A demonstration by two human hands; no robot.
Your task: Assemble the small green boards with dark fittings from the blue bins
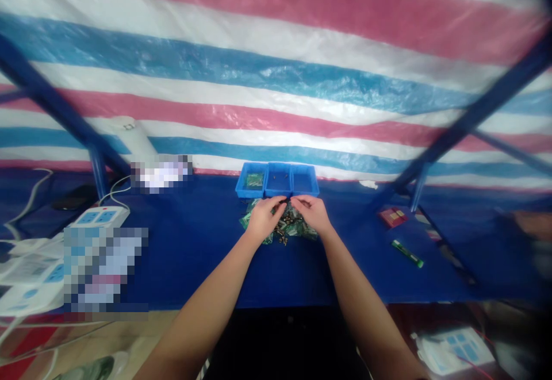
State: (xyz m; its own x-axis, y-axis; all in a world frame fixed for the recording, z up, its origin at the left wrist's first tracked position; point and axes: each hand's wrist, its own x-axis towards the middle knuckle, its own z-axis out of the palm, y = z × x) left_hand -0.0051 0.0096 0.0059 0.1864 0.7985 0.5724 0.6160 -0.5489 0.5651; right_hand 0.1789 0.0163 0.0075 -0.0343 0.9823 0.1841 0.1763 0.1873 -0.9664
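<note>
My left hand (264,219) and my right hand (314,215) meet almost fingertip to fingertip over a pile of small parts (282,231) on the blue table. The fingers of each are drawn together in a pinch; a small dark thing seems to be between them, too small to name. Green pieces like circuit boards and brassy bits make up the pile, partly hidden under my hands. Right behind them stand three joined blue trays: the left tray (238,188) holds green boards, the middle tray (278,191) a few tiny pieces, and the right tray (305,181) shows only its blue inside.
Power strips (103,217) and cables crowd the table's left side, near a white cylinder (137,141). To the right lie a red box (392,217) and a green tube-like pack (407,253). Blue frame bars (457,135) slope down at both sides before a striped sheet.
</note>
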